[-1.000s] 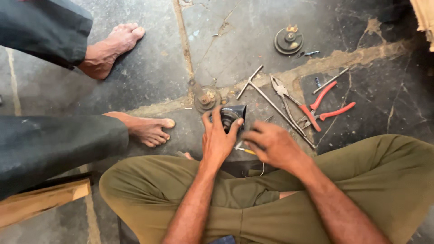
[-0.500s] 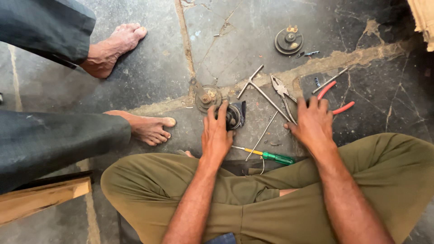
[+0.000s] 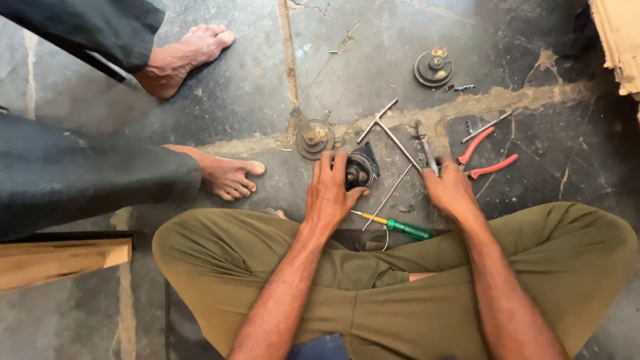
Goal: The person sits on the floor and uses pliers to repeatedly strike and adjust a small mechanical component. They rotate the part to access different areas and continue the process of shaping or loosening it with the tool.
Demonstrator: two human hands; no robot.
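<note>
Black motor part (image 3: 359,170) is pinned to the floor by left hand (image 3: 330,193); right hand (image 3: 450,193) closes on grey pliers (image 3: 424,148), so gripping work looks next.

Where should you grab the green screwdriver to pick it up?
Probably by the green handle of the screwdriver, the thick end lying nearest the right knee. Come from above: it lies flat on the floor, its thin yellow-tipped shaft pointing toward the left hand.
</note>
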